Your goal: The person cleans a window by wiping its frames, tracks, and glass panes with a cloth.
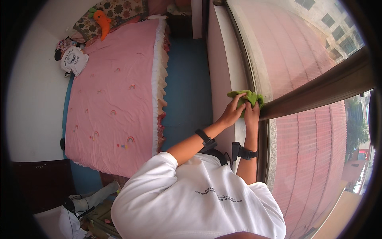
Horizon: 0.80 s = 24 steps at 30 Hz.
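A green cloth (252, 97) lies bunched on the window ledge, against the dark window frame. My left hand (233, 111) grips its near left side, thumb and fingers pressed into the folds. Beside it, my right hand (252, 115) holds the cloth's right part, close to where a dark vertical window bar (316, 85) meets the lower track. The two hands almost touch at the thumbs. Underneath them runs the pale sill (237, 68). Black straps with small devices circle both my forearms.
To the left is a bed (113, 86) with a pink cover and an orange carrot plush (101, 23). A person (73, 59) in a white shirt is at its far side. Blue floor (189, 86) separates bed and window wall. White and grey clothing (95, 197) shows at lower left.
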### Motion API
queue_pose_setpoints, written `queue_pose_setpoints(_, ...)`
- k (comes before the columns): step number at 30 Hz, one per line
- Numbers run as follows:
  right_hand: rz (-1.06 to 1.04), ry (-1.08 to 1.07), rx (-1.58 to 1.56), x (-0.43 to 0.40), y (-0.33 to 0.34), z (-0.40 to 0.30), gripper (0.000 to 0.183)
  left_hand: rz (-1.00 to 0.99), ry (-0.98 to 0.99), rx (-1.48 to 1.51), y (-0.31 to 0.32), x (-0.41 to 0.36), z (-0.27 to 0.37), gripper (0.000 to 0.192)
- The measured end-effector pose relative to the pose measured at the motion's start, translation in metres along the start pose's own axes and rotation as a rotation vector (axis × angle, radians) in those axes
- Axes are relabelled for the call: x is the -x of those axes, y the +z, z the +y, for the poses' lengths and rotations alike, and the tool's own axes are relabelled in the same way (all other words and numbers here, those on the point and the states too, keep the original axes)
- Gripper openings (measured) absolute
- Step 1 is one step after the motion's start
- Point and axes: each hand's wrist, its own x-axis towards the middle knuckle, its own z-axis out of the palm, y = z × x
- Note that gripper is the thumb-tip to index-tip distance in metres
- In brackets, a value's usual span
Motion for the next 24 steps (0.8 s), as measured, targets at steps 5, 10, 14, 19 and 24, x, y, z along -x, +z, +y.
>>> queue_pose_setpoints(5, -0.016, -0.019, 0.499, 0.045, -0.011, -0.020, 0.044, -0.266, -0.281, 0.106, 0.001, 0.030, -0.052, 0.054)
queue_pose_setpoints(10, 0.024, -0.134, 0.417, 0.043, -0.005, -0.001, 0.044, -0.463, -0.288, 0.114, -0.019, 0.005, -0.041, 0.062)
queue_pose_setpoints(14, 0.109, -0.229, 0.342, 0.017, 0.012, -0.012, 0.040, -0.470, -0.176, 0.172, -0.035, -0.037, -0.035, 0.071)
queue_pose_setpoints(19, 0.163, -0.038, 0.290, -0.034, 0.024, -0.029, 0.027, -0.477, -0.096, 0.142, -0.045, -0.083, -0.023, 0.076)
queue_pose_setpoints(24, 0.222, -0.083, 0.622, -0.089, 0.037, -0.028, 0.024, -0.444, -0.176, 0.138, -0.050, -0.111, -0.038, 0.073)
